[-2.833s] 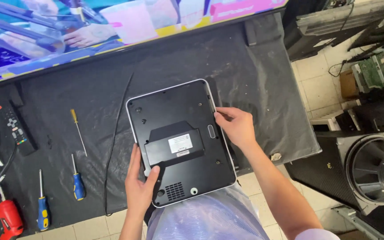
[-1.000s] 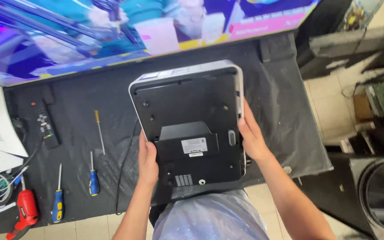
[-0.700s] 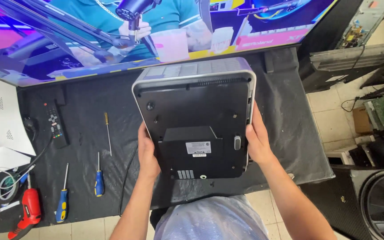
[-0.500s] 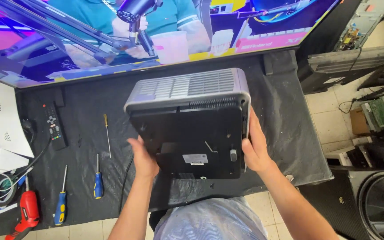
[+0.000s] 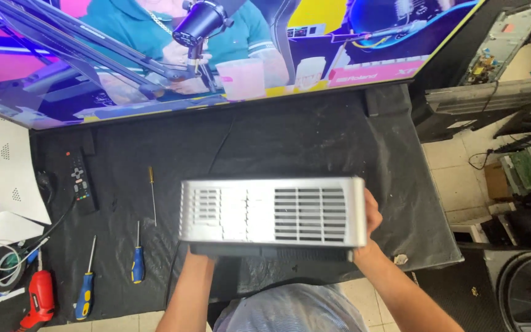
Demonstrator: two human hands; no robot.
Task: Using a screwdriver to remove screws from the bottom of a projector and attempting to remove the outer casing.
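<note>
The right hand (image 5: 371,229) has its grip clasped on the right end of a silver box (image 5: 271,212) with vent slots. The left hand is hidden under the box's left end, only its forearm shows, so I cannot tell its grip. The box is lifted above the worktop (image 5: 314,141), its vented side facing up. Left of the grip lie a thin screwdriver (image 5: 152,193) and two blue-handled screwdrivers (image 5: 136,263), further left a remote (image 5: 81,183). Beyond the box stands a large screen (image 5: 155,55)
</note>
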